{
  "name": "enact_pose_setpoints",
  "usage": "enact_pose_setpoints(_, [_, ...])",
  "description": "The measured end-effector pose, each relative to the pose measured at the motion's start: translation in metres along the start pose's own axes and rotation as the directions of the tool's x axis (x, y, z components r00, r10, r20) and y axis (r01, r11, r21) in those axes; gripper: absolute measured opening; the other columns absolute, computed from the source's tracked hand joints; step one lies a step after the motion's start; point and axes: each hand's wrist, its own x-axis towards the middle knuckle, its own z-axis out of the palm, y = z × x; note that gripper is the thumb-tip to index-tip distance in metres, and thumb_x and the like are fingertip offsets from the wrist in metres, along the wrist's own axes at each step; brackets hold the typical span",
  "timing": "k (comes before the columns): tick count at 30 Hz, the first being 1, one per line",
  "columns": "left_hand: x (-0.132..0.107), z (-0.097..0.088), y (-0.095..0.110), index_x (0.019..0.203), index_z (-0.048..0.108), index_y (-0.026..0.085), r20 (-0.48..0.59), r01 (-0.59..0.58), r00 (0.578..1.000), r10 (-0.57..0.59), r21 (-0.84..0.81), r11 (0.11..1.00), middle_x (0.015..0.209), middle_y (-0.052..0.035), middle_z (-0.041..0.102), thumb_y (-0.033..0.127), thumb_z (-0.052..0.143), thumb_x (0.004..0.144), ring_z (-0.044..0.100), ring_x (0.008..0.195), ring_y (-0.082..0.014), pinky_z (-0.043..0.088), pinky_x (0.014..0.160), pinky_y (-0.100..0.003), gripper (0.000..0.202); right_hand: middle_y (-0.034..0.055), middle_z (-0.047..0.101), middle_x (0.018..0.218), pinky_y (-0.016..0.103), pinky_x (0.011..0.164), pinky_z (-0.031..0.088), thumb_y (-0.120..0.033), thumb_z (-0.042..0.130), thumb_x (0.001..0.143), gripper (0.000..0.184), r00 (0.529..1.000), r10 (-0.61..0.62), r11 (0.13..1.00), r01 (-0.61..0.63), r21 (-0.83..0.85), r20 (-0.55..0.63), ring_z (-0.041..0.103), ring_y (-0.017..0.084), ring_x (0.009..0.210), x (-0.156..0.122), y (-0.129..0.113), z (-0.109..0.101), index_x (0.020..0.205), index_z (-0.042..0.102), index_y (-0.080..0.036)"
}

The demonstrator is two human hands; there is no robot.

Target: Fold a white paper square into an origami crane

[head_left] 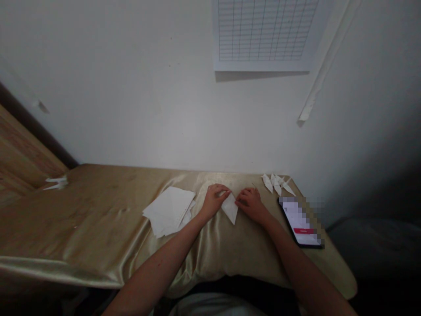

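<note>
A small white sheet of paper, folded to a kite shape, lies on the gold cloth with its long point toward me. My left hand pinches its upper left edge between thumb and fingers. On the opposite side, my right hand has its fingers closed at the paper's right edge. Left of my hands rests a loose stack of white paper sheets. Several folded white paper figures sit together at the far right of the table.
The table has a shiny gold cloth with wrinkles and stands against a white wall. A lit phone lies to the right. Scraps of white paper are at the far left. A printed grid sheet hangs on the wall.
</note>
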Motion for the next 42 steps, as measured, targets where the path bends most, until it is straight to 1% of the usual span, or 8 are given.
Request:
enact_pose_setpoints(3, [0.000, 0.000, 0.000, 0.094, 0.079, 0.023, 0.009, -0.001, 1.000, 0.001, 0.011, 1.000, 0.101, -0.0046, 0.079, 0.038, 0.066, 0.093, 0.067, 0.105, -0.0240, 0.045, 0.105, -0.044, 0.020, 0.0038, 0.069, 0.106, 0.052, 0.115, 0.024, -0.037, 0.061, 0.095, 0.017, 1.000, -0.001, 1.000, 0.002, 0.013, -0.026, 0.049, 0.026, 0.120, -0.001, 0.000, 0.000, 0.093, 0.075, -0.027])
enact_pose_setpoints(9, [0.001, 0.000, -0.001, 0.083, 0.079, 0.024, 0.066, -0.002, 0.998, 0.000, 0.030, 1.000, 0.108, -0.0052, 0.078, 0.038, 0.085, 0.077, 0.067, 0.110, -0.0260, 0.043, 0.107, -0.046, 0.015, 0.0037, 0.070, 0.105, 0.052, 0.113, 0.027, -0.036, 0.066, 0.091, 0.014, 0.998, 0.027, 0.999, -0.024, 0.043, -0.056, 0.050, 0.026, 0.118, -0.003, 0.000, 0.002, 0.088, 0.076, -0.027])
enact_pose_setpoints(13, [0.001, 0.000, -0.002, 0.079, 0.079, 0.024, 0.071, 0.004, 0.997, -0.006, 0.032, 0.999, 0.108, -0.0046, 0.078, 0.033, 0.081, 0.081, 0.067, 0.110, -0.0244, 0.043, 0.107, -0.046, 0.010, 0.0042, 0.069, 0.107, 0.050, 0.113, 0.028, -0.036, 0.068, 0.090, 0.012, 0.995, 0.042, 0.997, -0.035, 0.071, -0.092, 0.052, 0.026, 0.117, -0.003, -0.001, 0.003, 0.089, 0.077, -0.028])
enact_pose_setpoints(17, [0.001, 0.001, -0.001, 0.081, 0.079, 0.024, 0.087, -0.023, 0.996, 0.020, 0.023, 0.999, 0.108, -0.0047, 0.078, 0.030, 0.080, 0.083, 0.067, 0.111, -0.0242, 0.043, 0.107, -0.044, 0.007, 0.0042, 0.070, 0.106, 0.047, 0.111, 0.030, -0.036, 0.068, 0.091, 0.012, 0.988, 0.045, 0.992, -0.028, 0.120, -0.147, 0.054, 0.024, 0.114, -0.001, -0.001, 0.006, 0.092, 0.078, -0.028])
enact_pose_setpoints(26, [-0.001, 0.005, -0.004, 0.084, 0.080, 0.024, 0.067, -0.081, 0.994, 0.081, -0.004, 0.997, 0.107, -0.0046, 0.078, 0.028, 0.077, 0.088, 0.068, 0.108, -0.0237, 0.043, 0.106, -0.044, 0.006, 0.0044, 0.069, 0.093, 0.041, 0.099, 0.039, -0.025, 0.073, 0.084, 0.005, 0.965, -0.008, 0.982, 0.057, 0.179, -0.261, 0.058, 0.023, 0.100, 0.003, 0.007, 0.017, 0.080, 0.075, -0.023])
enact_pose_setpoints(32, [-0.002, 0.008, -0.005, 0.085, 0.080, 0.024, 0.053, -0.073, 0.996, 0.073, -0.001, 0.997, 0.107, -0.0047, 0.077, 0.026, 0.080, 0.085, 0.067, 0.108, -0.0241, 0.042, 0.106, -0.044, 0.002, 0.0036, 0.069, 0.091, 0.041, 0.099, 0.039, -0.033, 0.072, 0.087, 0.009, 0.941, -0.014, 0.981, 0.079, 0.177, -0.337, 0.059, 0.022, 0.098, 0.004, 0.006, 0.017, 0.084, 0.076, -0.025])
enact_pose_setpoints(37, [-0.001, 0.006, -0.001, 0.082, 0.080, 0.023, 0.070, -0.060, 0.996, 0.062, -0.039, 0.997, 0.109, -0.0057, 0.077, 0.024, 0.084, 0.080, 0.066, 0.110, -0.0245, 0.041, 0.108, -0.045, 0.005, 0.0038, 0.070, 0.091, 0.039, 0.098, 0.039, -0.030, 0.072, 0.086, 0.008, 0.951, -0.005, 0.983, 0.061, 0.174, -0.309, 0.060, 0.021, 0.098, 0.006, 0.003, 0.017, 0.081, 0.074, -0.023])
enact_pose_setpoints(42, [-0.002, 0.001, 0.000, 0.084, 0.081, 0.023, 0.040, -0.032, 0.999, 0.036, -0.084, 0.996, 0.111, -0.0060, 0.076, 0.029, 0.080, 0.085, 0.066, 0.111, -0.0242, 0.042, 0.108, -0.045, 0.006, 0.0048, 0.071, 0.097, 0.041, 0.101, 0.037, -0.025, 0.072, 0.083, 0.005, 0.977, 0.038, 0.992, -0.012, 0.123, -0.209, 0.057, 0.024, 0.104, 0.003, 0.002, 0.016, 0.080, 0.076, -0.023])
